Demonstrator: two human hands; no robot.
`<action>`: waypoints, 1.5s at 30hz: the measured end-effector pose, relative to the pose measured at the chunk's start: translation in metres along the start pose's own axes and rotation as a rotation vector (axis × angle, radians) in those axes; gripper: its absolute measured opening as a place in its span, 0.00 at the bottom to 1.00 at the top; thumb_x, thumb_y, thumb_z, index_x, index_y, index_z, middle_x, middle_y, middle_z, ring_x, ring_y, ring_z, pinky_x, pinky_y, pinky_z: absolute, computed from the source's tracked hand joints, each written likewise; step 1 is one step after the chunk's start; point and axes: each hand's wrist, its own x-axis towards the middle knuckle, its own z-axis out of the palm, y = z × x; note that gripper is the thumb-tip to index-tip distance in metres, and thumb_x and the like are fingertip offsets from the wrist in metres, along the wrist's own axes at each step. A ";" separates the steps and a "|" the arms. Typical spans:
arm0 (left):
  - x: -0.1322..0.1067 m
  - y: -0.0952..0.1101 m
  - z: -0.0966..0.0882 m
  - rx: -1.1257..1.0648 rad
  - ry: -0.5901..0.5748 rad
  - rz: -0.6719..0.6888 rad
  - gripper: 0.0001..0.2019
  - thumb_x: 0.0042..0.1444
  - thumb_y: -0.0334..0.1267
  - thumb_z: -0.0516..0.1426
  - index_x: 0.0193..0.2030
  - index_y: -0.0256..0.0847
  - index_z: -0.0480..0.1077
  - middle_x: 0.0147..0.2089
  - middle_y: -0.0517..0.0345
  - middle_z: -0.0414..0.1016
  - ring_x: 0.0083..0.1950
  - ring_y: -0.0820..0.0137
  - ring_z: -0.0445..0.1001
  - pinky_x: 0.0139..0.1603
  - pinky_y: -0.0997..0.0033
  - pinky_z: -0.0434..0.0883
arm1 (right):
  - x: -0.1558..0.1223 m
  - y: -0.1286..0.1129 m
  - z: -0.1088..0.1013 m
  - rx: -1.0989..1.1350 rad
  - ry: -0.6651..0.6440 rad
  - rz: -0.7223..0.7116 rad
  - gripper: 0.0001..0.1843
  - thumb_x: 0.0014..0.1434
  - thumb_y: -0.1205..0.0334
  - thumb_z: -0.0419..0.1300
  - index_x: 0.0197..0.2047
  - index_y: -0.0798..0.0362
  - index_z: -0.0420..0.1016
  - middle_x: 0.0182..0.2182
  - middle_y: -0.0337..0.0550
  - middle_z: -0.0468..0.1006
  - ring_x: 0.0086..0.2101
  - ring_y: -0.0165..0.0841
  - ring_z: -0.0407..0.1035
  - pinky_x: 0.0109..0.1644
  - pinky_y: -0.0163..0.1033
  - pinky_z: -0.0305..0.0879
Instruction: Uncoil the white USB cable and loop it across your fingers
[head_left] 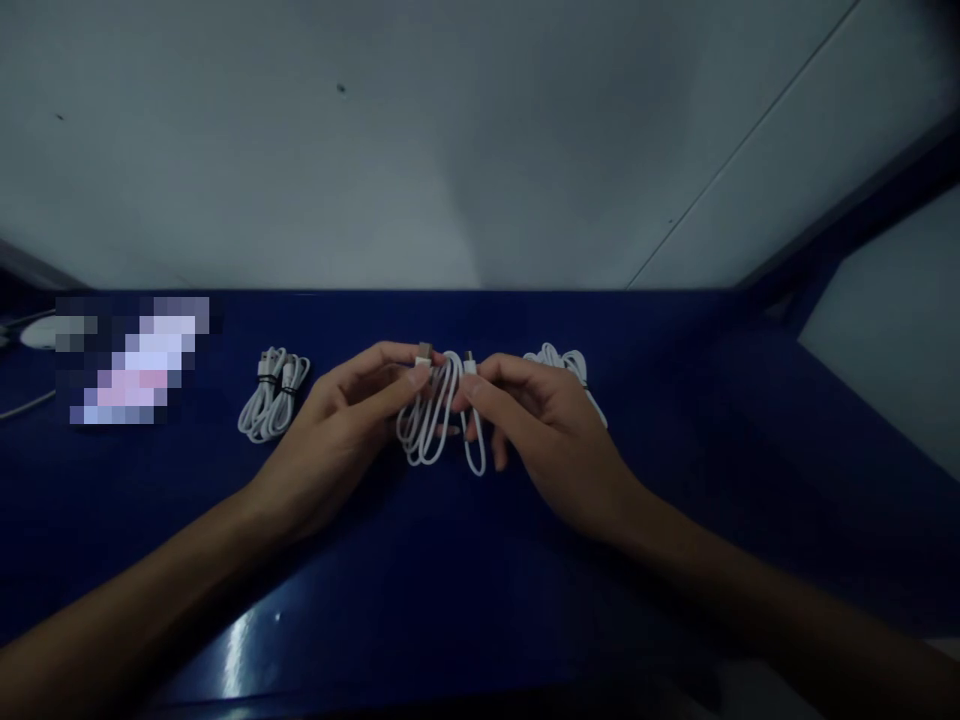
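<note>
Both hands hold a looped white cable (435, 420) over the middle of a dark blue table (420, 590). My left hand (341, 430) pinches the cable near a plug at the top of the loops. My right hand (540, 425) pinches the other plug end, fingers closed on it. The loops hang down between the two hands.
A bundled white cable (271, 395) lies on the table to the left. Another white cable (559, 362) lies behind my right hand. A blurred-out patch (135, 360) sits at far left, with a pale object and wire beside it. A grey wall (450, 140) rises behind.
</note>
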 end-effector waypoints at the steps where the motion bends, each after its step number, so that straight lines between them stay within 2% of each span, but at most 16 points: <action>1: 0.000 0.000 0.001 -0.037 -0.009 -0.001 0.05 0.71 0.39 0.67 0.51 0.45 0.83 0.53 0.52 0.87 0.49 0.64 0.86 0.52 0.68 0.82 | 0.000 -0.001 0.000 0.007 0.019 -0.008 0.18 0.75 0.47 0.65 0.38 0.51 0.81 0.33 0.40 0.81 0.27 0.29 0.70 0.29 0.35 0.67; 5: -0.003 0.000 0.003 -0.142 -0.020 -0.045 0.05 0.76 0.39 0.62 0.48 0.44 0.79 0.57 0.51 0.85 0.56 0.61 0.85 0.57 0.63 0.82 | 0.001 -0.002 0.001 0.025 0.091 -0.037 0.17 0.74 0.49 0.67 0.37 0.52 0.80 0.31 0.39 0.81 0.26 0.28 0.70 0.28 0.34 0.67; 9: -0.005 0.000 0.004 -0.171 0.013 -0.091 0.03 0.71 0.35 0.67 0.46 0.46 0.77 0.52 0.55 0.86 0.56 0.61 0.86 0.55 0.65 0.82 | 0.001 -0.003 0.000 0.020 0.111 -0.053 0.16 0.73 0.48 0.68 0.38 0.51 0.82 0.33 0.40 0.81 0.29 0.30 0.72 0.29 0.36 0.68; 12: -0.004 0.000 0.004 -0.233 0.025 -0.149 0.08 0.69 0.31 0.68 0.51 0.48 0.79 0.56 0.53 0.87 0.58 0.60 0.86 0.57 0.64 0.83 | 0.001 -0.003 -0.002 -0.004 0.162 -0.061 0.16 0.76 0.51 0.64 0.38 0.50 0.83 0.33 0.40 0.81 0.31 0.31 0.73 0.33 0.37 0.69; 14: -0.003 -0.001 0.003 -0.245 0.008 -0.197 0.08 0.70 0.30 0.66 0.53 0.45 0.82 0.60 0.49 0.87 0.61 0.57 0.85 0.60 0.62 0.82 | 0.001 -0.002 -0.004 -0.009 0.202 -0.060 0.16 0.77 0.53 0.62 0.38 0.50 0.82 0.34 0.40 0.80 0.33 0.32 0.73 0.35 0.37 0.69; 17: -0.001 -0.002 0.003 -0.231 -0.059 -0.221 0.08 0.71 0.32 0.64 0.51 0.41 0.86 0.62 0.45 0.86 0.64 0.54 0.84 0.61 0.61 0.82 | 0.004 0.000 -0.006 0.023 0.252 -0.047 0.14 0.78 0.54 0.62 0.39 0.49 0.81 0.35 0.39 0.78 0.36 0.32 0.73 0.38 0.37 0.69; 20: -0.001 -0.004 0.002 -0.226 -0.096 -0.225 0.10 0.73 0.34 0.63 0.55 0.42 0.86 0.62 0.46 0.86 0.64 0.55 0.84 0.63 0.59 0.82 | 0.007 0.002 -0.006 0.081 0.267 -0.035 0.14 0.78 0.55 0.61 0.39 0.49 0.79 0.37 0.39 0.79 0.37 0.31 0.73 0.41 0.38 0.69; 24: -0.002 -0.003 0.003 -0.227 -0.091 -0.217 0.12 0.74 0.35 0.64 0.60 0.41 0.85 0.61 0.45 0.87 0.63 0.55 0.84 0.64 0.58 0.81 | 0.007 0.006 -0.004 0.092 0.223 -0.028 0.15 0.80 0.56 0.58 0.40 0.50 0.79 0.38 0.39 0.80 0.37 0.31 0.72 0.40 0.38 0.68; 29: -0.004 0.000 0.006 -0.241 -0.096 -0.259 0.12 0.76 0.36 0.62 0.59 0.37 0.85 0.65 0.41 0.83 0.65 0.52 0.82 0.62 0.59 0.82 | 0.006 0.016 -0.001 0.217 0.195 0.065 0.16 0.80 0.50 0.57 0.41 0.49 0.75 0.39 0.40 0.80 0.39 0.33 0.76 0.44 0.40 0.74; 32: -0.004 0.001 0.007 -0.240 -0.110 -0.242 0.12 0.76 0.35 0.61 0.60 0.37 0.84 0.65 0.41 0.83 0.63 0.52 0.83 0.59 0.59 0.83 | 0.007 0.017 0.000 0.383 0.149 0.151 0.17 0.77 0.46 0.61 0.40 0.48 0.71 0.36 0.40 0.79 0.35 0.34 0.76 0.35 0.39 0.73; 35: -0.003 0.000 0.005 -0.167 -0.124 -0.182 0.12 0.77 0.39 0.61 0.59 0.39 0.83 0.60 0.43 0.85 0.57 0.56 0.85 0.55 0.62 0.83 | 0.007 0.011 -0.002 0.444 0.039 0.269 0.20 0.72 0.44 0.67 0.37 0.49 0.70 0.31 0.40 0.78 0.28 0.32 0.71 0.27 0.35 0.64; 39: -0.003 -0.004 0.002 -0.072 -0.098 -0.124 0.11 0.76 0.42 0.62 0.59 0.42 0.82 0.54 0.47 0.86 0.49 0.63 0.86 0.47 0.69 0.83 | 0.007 0.003 -0.005 0.451 -0.075 0.388 0.24 0.65 0.50 0.75 0.30 0.51 0.66 0.23 0.34 0.69 0.25 0.26 0.59 0.28 0.32 0.57; 41: -0.004 -0.005 0.001 -0.063 -0.121 -0.129 0.12 0.77 0.43 0.62 0.60 0.44 0.80 0.53 0.47 0.86 0.47 0.63 0.85 0.46 0.66 0.85 | 0.007 0.004 -0.006 0.498 -0.127 0.400 0.21 0.65 0.52 0.75 0.33 0.51 0.69 0.23 0.32 0.66 0.24 0.25 0.56 0.28 0.32 0.55; 43: -0.007 -0.004 0.002 -0.058 -0.148 -0.145 0.11 0.77 0.45 0.60 0.60 0.46 0.79 0.53 0.48 0.85 0.46 0.62 0.85 0.46 0.61 0.87 | 0.007 0.005 -0.006 0.542 -0.147 0.413 0.15 0.65 0.53 0.75 0.41 0.51 0.75 0.24 0.31 0.66 0.24 0.25 0.55 0.28 0.31 0.55; 45: -0.009 -0.003 0.004 -0.048 -0.159 -0.160 0.11 0.78 0.46 0.60 0.60 0.48 0.77 0.52 0.48 0.85 0.46 0.60 0.85 0.41 0.56 0.89 | 0.008 0.006 -0.005 0.569 -0.136 0.417 0.15 0.64 0.55 0.76 0.48 0.50 0.78 0.27 0.32 0.68 0.25 0.26 0.55 0.28 0.31 0.55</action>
